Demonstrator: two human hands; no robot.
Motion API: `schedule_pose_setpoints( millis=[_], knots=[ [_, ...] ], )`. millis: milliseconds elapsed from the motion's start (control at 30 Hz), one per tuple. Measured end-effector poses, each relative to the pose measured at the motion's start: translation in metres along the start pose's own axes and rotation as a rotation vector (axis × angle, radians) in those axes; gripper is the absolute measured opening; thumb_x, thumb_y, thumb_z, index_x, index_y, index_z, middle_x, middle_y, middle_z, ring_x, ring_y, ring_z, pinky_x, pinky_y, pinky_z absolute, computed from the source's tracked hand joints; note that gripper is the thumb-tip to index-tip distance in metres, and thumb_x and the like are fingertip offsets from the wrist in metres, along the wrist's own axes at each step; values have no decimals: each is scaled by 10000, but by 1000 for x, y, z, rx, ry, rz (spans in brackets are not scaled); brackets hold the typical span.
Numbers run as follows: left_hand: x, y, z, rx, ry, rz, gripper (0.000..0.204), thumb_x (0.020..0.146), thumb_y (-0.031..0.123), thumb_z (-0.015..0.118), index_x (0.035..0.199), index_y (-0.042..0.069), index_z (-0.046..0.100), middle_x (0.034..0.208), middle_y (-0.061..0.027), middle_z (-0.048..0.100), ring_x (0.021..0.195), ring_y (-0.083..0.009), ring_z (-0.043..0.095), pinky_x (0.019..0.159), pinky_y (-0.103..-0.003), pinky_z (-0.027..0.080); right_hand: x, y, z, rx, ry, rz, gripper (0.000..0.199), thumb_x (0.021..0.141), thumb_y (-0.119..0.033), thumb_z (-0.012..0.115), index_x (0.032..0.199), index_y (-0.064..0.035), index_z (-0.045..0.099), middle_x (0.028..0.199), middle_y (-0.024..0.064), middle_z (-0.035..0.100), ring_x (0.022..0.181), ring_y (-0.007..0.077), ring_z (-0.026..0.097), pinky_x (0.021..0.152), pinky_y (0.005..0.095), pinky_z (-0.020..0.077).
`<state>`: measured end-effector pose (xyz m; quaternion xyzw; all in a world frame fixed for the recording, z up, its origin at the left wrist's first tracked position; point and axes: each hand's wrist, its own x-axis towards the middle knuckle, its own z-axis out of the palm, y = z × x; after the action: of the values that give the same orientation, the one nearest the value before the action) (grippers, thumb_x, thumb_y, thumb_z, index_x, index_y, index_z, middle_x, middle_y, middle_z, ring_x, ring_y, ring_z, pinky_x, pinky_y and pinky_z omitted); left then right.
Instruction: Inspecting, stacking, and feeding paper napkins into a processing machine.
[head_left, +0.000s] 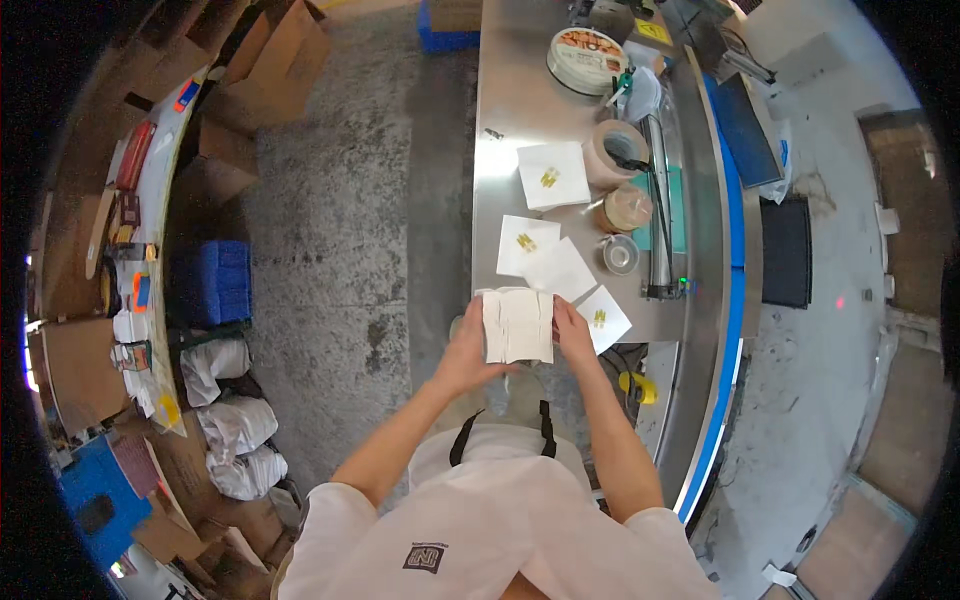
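Between my two hands is a white, squarish paper bundle (518,325) with uneven folded layers on its upper face. My left hand (466,352) grips its left side, and my right hand (572,335) closes on its right edge. Just beyond it, a plain white square (560,270) lies on the metal table (510,110). Around that are white squares with gold marks: one on the right (606,322), one on the left (526,246) and one farther off (555,175). Whether the bundle is a single folded piece or several is hard to see.
Right of the squares stand a tape roll (605,155), a brownish round roll (628,208) and a small clear cup (620,255). A long metal bar (661,215) lies behind them. A round tub (588,62) sits at the far end. Shelves with boxes (225,155) line the left.
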<state>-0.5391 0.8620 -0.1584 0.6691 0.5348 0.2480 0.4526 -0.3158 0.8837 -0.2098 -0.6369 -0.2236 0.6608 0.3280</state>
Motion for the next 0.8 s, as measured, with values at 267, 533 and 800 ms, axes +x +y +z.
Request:
schedule_pose_setpoints(
  millis=[267, 533, 800],
  knots=[
    [3, -3, 11, 5, 6, -10, 1212, 600, 282, 902, 1468, -76, 136, 1490, -296, 266, 1400, -438, 267, 1156, -440, 262, -21, -8, 7, -99, -24, -135, 584, 1024, -431, 437, 1389, 26, 452, 1279, 134, 583, 1194, 173, 513, 1022, 285, 380],
    [-2, -6, 13, -114, -47, -145, 1196, 667, 269, 879, 1491, -68, 80, 1495, -271, 280, 1396, -380, 306, 1132, -412, 315, -41, -19, 10, -307, -86, -207, 576, 1027, -407, 428, 1434, -3, 375, 1348, 131, 534, 1249, 220, 480, 1064, 322, 346],
    [12, -11, 24, -617, 111, -335, 1037, 810, 281, 790, 1497, -68, 95, 1460, -230, 367, 1326, -280, 417, 1084, -375, 368, -56, -13, 5, -341, -337, -311, 823, 847, -288, 737, 1486, -26, 290, 1389, 146, 504, 1262, 242, 489, 1044, 344, 387]
  ],
)
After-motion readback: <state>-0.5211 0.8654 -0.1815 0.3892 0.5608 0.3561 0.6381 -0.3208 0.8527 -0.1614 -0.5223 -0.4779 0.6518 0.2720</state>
